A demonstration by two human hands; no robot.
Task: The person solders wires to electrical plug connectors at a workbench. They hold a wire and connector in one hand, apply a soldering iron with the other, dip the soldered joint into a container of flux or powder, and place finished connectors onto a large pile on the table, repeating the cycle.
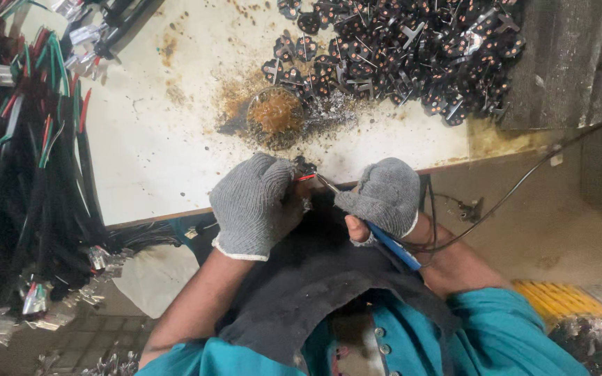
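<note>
My left hand (253,205), in a grey knit glove, grips a small black part with a red wire end (306,174) at the near edge of the white worktable (155,139). My right hand (384,195), also gloved in grey, holds a blue-handled soldering iron (391,247); its metal tip (325,183) touches the red wire at the part. The iron's black cord (524,184) runs off to the right. A dark cloth (315,278) lies over my lap under both hands.
A small round dish of brown flux (274,111) sits on the stained table just beyond my hands. A heap of black parts with metal pins (405,49) fills the far right. Bundles of black, red and green wires (29,160) hang at left.
</note>
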